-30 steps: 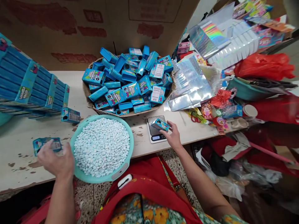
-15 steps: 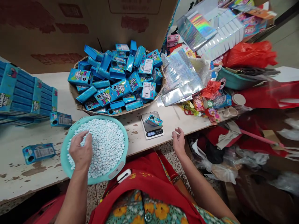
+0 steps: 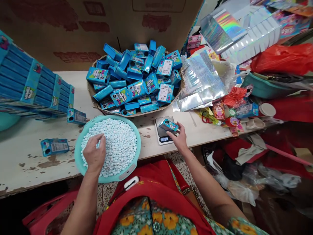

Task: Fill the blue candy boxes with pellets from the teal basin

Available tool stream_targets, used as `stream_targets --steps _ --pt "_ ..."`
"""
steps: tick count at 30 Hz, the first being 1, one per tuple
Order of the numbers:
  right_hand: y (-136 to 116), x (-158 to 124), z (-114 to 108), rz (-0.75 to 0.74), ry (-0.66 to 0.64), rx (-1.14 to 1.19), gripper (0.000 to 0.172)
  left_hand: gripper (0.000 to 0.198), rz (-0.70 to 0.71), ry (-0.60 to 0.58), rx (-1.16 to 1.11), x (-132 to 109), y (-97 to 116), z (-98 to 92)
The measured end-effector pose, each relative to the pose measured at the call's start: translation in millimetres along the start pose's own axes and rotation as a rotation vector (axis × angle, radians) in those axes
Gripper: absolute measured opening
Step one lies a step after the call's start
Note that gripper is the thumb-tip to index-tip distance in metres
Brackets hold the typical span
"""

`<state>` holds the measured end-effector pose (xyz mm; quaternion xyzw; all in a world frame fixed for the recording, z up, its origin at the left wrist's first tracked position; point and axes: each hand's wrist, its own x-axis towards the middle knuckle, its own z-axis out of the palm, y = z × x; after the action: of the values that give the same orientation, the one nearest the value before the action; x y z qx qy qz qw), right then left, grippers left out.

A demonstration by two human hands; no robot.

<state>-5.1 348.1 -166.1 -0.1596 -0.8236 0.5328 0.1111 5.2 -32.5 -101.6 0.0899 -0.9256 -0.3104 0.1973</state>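
My left hand point(image 3: 95, 150) is over the light-blue basin point(image 3: 77, 163), its fingers curled at the heap of small pale candies point(image 3: 119, 147). Whatever lies within those fingers is hidden. A small blue candy box point(image 3: 169, 125) rests tilted on the digital kitchen scale point(image 3: 160, 131), whose display is lit. My right hand point(image 3: 179, 136) has its thumb and fingers closed about the right end of that box. Two more blue boxes lie left of the basin, one near the back point(image 3: 76, 116) and one nearer the front point(image 3: 55, 147).
Behind the basin, a cut-down carton point(image 3: 94, 102) holds a heap of blue boxes. Stacked blue display trays point(image 3: 36, 85) stand at left. Shiny silver sheets point(image 3: 200, 81), a red bag point(image 3: 281, 58) and a teal basin point(image 3: 264, 88) crowd the right. A large cardboard box point(image 3: 117, 29) stands behind.
My right hand has moved left from the table's front edge to the box on the scale and taken hold of it. My left hand stays at the candies. The view has shifted.
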Motion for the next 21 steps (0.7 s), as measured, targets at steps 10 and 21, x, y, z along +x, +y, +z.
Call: stream_targets --steps 10,21 --pt "-157.1 -26.7 34.9 -0.455 -0.323 -0.138 0.034 0.045 -0.780 -0.238 -1.219 0.2 86.5 10.1" --pt "-176.4 -38.7 104.5 -0.516 -0.569 -0.136 0.029 0.019 -1.290 0.031 -1.719 22.0 73.8 -5.5"
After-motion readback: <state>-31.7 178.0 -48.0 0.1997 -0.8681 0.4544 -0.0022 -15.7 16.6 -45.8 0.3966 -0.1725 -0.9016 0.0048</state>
